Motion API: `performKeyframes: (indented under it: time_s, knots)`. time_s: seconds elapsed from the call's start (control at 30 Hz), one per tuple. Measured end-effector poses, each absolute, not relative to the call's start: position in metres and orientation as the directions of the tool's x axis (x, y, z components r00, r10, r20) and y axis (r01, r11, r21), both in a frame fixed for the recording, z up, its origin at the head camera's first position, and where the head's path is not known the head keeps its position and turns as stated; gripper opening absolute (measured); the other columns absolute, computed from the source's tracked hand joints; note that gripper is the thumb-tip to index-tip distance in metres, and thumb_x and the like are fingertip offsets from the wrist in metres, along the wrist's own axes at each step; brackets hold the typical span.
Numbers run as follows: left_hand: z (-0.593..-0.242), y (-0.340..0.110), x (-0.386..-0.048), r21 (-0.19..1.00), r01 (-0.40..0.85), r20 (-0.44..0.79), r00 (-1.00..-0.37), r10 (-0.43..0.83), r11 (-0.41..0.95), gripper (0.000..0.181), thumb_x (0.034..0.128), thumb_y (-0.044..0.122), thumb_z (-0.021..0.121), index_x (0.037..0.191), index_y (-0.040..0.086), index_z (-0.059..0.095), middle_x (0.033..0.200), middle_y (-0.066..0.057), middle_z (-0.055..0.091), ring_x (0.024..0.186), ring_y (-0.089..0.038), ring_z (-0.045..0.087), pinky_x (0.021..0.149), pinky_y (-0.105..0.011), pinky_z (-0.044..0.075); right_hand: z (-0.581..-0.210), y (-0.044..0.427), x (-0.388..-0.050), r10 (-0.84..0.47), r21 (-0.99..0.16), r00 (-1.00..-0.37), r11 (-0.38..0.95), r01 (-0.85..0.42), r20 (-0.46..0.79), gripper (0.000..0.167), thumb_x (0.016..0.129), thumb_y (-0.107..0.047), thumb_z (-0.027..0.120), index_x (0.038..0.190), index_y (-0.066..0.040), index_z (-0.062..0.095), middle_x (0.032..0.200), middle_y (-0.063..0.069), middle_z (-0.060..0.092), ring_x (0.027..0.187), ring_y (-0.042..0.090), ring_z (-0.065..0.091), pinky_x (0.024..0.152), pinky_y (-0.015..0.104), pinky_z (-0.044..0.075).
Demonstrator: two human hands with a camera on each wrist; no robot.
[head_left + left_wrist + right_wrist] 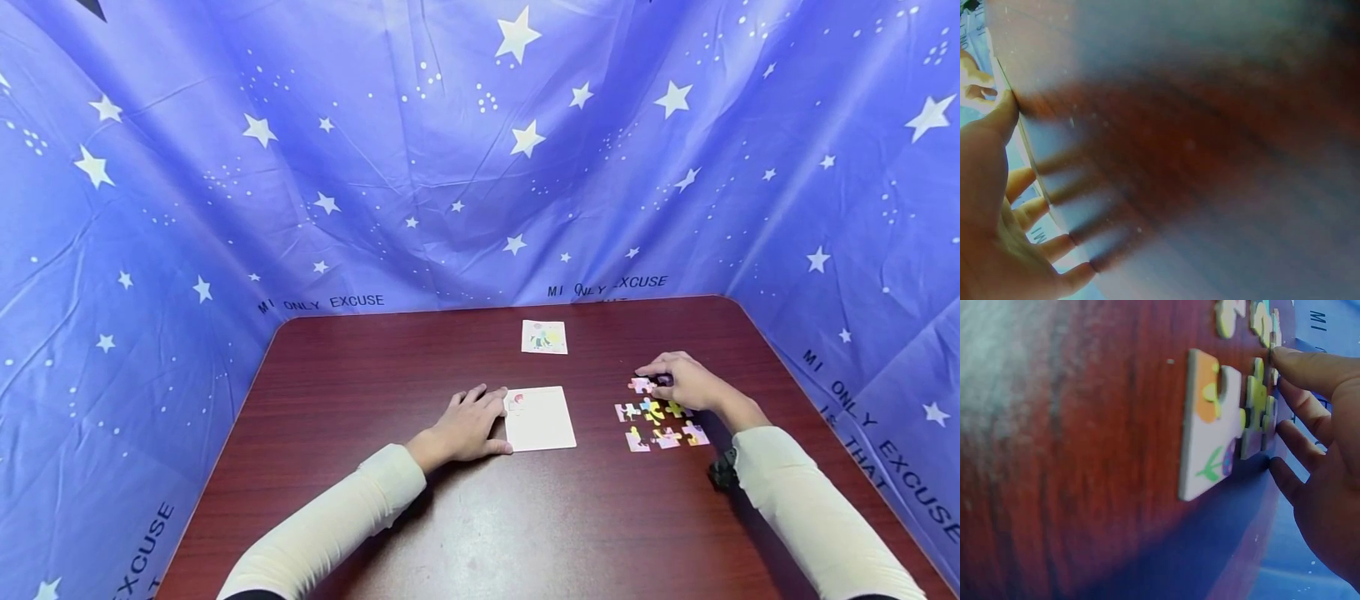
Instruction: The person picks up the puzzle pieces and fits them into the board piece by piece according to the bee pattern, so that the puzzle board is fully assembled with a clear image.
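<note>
Right hand among jigsaw pieces, left hand steadying a board

The jigsaw pieces (652,410) lie flat in three loose rows on the right of the surface (487,533). They are squarish, with no clear long axis, their knobs pointing various ways; the corner piece (1207,440) nearest the right wrist camera points a knob toward the fingers. The right hand (688,383), fingers partly bent, is at the far row beside a pink piece (640,385); I cannot tell whether it grips one. The step in hand seems to be picking out a piece, which calls for an edge pinch and a lift clear of its neighbours. The left hand (472,423), spread and gripping nothing, touches the left edge of a near-square white board (542,427). Beyond lies a picture card (544,337), then a starry curtain (450,167).
</note>
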State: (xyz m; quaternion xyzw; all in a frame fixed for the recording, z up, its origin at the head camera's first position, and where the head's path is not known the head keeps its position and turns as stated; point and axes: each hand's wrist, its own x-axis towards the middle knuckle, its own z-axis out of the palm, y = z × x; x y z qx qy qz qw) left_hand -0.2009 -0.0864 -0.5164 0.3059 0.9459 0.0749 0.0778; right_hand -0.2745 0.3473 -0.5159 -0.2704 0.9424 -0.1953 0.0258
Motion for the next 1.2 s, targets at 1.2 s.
performKeyframes:
  time_s: [1.2]
  knots:
    - [-0.5176,-0.0860,-0.2023,0.210,0.557,-0.108,-0.804,0.585,0.803,0.057,0.0883,0.063,0.067,0.124,0.020,0.057,0.166,-0.004,0.035,0.150,-0.040,0.035,0.113,-0.061,0.035,-0.5159,0.3380,-0.2729,-0.503,-0.372,-0.856,0.777,-0.507,0.116,0.028,0.086,-0.014,0.078,0.114,-0.014,0.077,0.105,0.008,0.077,0.113,0.042,0.060,0.099,0.060,0.041]
